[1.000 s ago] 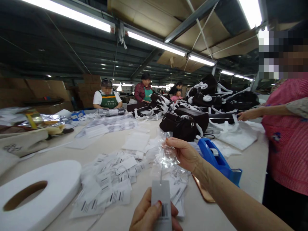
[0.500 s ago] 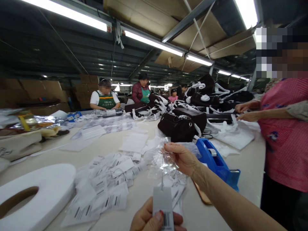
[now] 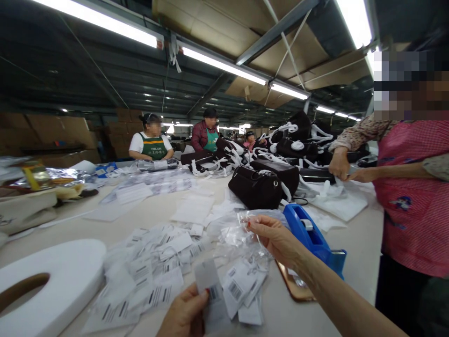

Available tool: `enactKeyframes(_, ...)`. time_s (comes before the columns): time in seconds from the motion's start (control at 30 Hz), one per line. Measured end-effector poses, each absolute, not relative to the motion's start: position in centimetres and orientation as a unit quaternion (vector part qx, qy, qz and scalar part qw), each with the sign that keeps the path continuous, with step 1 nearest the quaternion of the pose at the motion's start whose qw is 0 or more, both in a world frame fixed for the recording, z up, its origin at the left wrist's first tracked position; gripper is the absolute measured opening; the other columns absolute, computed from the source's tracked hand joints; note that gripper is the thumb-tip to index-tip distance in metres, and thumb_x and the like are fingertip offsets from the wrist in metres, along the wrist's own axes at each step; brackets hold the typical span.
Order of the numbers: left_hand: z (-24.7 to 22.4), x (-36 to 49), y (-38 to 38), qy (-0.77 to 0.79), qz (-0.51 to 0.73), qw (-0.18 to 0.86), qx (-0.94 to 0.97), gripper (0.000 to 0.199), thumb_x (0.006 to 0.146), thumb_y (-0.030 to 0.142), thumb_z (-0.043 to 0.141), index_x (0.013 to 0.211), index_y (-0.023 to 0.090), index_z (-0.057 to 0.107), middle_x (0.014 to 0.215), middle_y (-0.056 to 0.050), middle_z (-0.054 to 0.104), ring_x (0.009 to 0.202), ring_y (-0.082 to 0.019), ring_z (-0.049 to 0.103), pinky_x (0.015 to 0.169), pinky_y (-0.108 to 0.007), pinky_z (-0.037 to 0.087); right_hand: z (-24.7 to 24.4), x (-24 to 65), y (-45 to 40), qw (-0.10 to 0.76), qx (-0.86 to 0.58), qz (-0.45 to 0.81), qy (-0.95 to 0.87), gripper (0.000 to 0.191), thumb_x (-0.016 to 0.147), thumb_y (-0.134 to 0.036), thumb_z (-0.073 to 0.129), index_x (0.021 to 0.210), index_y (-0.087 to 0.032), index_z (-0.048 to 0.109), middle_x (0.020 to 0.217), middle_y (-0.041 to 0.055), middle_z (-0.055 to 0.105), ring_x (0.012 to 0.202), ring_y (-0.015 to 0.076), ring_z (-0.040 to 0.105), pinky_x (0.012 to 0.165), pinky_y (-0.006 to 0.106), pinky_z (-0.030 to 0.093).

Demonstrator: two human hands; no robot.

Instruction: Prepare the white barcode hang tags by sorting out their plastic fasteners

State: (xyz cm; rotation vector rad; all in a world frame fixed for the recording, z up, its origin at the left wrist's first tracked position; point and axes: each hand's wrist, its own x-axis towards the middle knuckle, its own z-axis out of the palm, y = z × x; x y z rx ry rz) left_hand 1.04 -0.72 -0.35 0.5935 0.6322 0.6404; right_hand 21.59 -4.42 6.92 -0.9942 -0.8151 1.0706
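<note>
My left hand (image 3: pixel 187 309), low in the middle, grips a whitish hang tag (image 3: pixel 206 276) between thumb and fingers; a barcode shows beside the thumb. The tag leans to the left, and its lower part looks blurred. Farther forward, my right hand (image 3: pixel 270 234) pinches a crinkled transparent plastic bag (image 3: pixel 242 231) at its upper edge. Just right of the held tag is a small heap of white barcode tags (image 3: pixel 240 288). To the left spreads a larger pile of bagged barcode tags (image 3: pixel 164 262).
A blue tape dispenser (image 3: pixel 308 234) and a gold-edged flat object (image 3: pixel 293 285) lie by my right forearm. A big white roll (image 3: pixel 73 281) is at left. Black bags (image 3: pixel 256 187) are heaped behind. A co-worker in a pink apron (image 3: pixel 407 201) stands at right; others work across the table.
My left hand has moved left with the tag, which was upright and is now tilted. My right hand has shifted slightly right and down, still pinching the plastic. The small tag heap shows more.
</note>
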Motion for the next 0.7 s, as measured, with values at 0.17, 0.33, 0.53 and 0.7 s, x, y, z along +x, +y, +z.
enactKeyframes(0.17,3.6,-0.2,0.2,0.318,0.456,0.804,0.210,0.022,0.072,-0.001,0.055,0.066,0.018,0.064,0.072,-0.001,0.069,0.067,-0.015,0.065,0.069,-0.029,0.055,5.8,19.6,-7.3,0.630,-0.480,0.440,-0.423,0.010,0.061,-0.021,0.077,0.060,-0.017,0.068,0.061,-0.0032,0.062,0.061,0.0088,0.052,0.061,0.021,0.038)
enactKeyframes(0.33,6.5,-0.6,-0.9,0.283,0.490,0.787,0.247,0.013,0.070,0.006,0.063,0.069,0.018,0.067,0.078,-0.001,0.070,0.070,-0.014,0.065,0.060,-0.023,0.056,4.3,17.0,-8.6,0.568,-0.508,0.338,-0.553,0.007,0.068,-0.022,0.072,0.063,-0.020,0.068,0.066,-0.0007,0.064,0.067,0.0133,0.056,0.067,0.025,0.040)
enactKeyframes(0.53,7.1,-0.5,-1.9,0.281,0.548,0.728,0.300,0.028,0.053,0.019,0.081,0.080,0.021,0.073,0.084,-0.001,0.072,0.094,-0.021,0.061,0.081,-0.027,0.051,3.5,15.9,-8.6,0.556,-0.506,0.275,-0.599,0.007,0.072,-0.022,0.068,0.066,-0.019,0.066,0.067,0.0024,0.063,0.067,0.0152,0.059,0.066,0.026,0.044)
enactKeyframes(0.7,6.9,-0.4,-2.5,0.280,0.567,0.700,0.332,0.026,0.055,0.023,0.080,0.080,0.025,0.073,0.082,0.003,0.071,0.098,-0.018,0.057,0.093,-0.026,0.042,3.2,15.5,-8.7,0.540,-0.512,0.225,-0.629,0.007,0.074,-0.022,0.065,0.069,-0.018,0.068,0.069,0.0047,0.064,0.068,0.0160,0.061,0.065,0.027,0.045)
